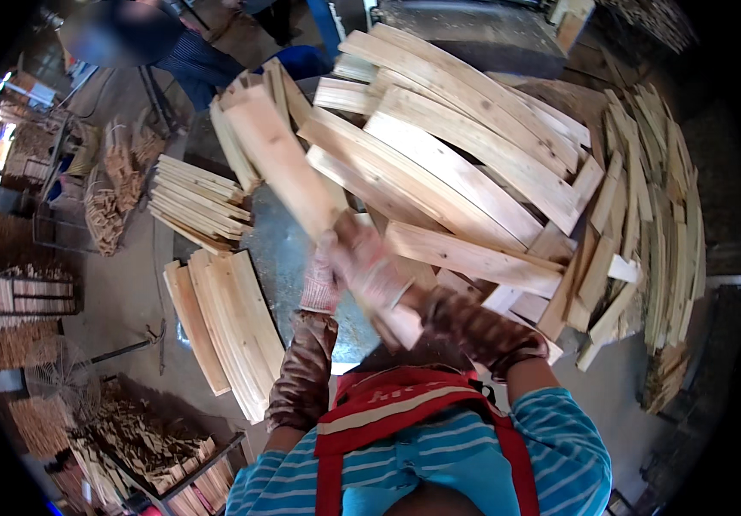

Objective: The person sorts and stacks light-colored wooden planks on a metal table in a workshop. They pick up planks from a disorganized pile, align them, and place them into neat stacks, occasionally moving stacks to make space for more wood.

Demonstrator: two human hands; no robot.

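Observation:
A pale wooden board [277, 155] slants across the front of me, its far end raised toward the upper left and its near end by my apron. Along its left edge, my left hand [322, 273], in a whitish work glove, is closed on the wood. My right hand [372, 265], gloved too and smeared by motion, lies across the board's top face and wraps over it; its fingertips are hard to make out. Beneath is a grey metal work surface [289, 249]. To the right, a big loose heap of similar boards [461, 163] covers the table.
Stacked boards [228, 318] lie to my left, with a pile of narrower strips [198, 202] beyond them. Thin slats [667, 224] are heaped at the far right. A standing fan [61, 374] and a rack of wood scraps [147, 439] are lower left. Another person [194, 64] stands at the upper left.

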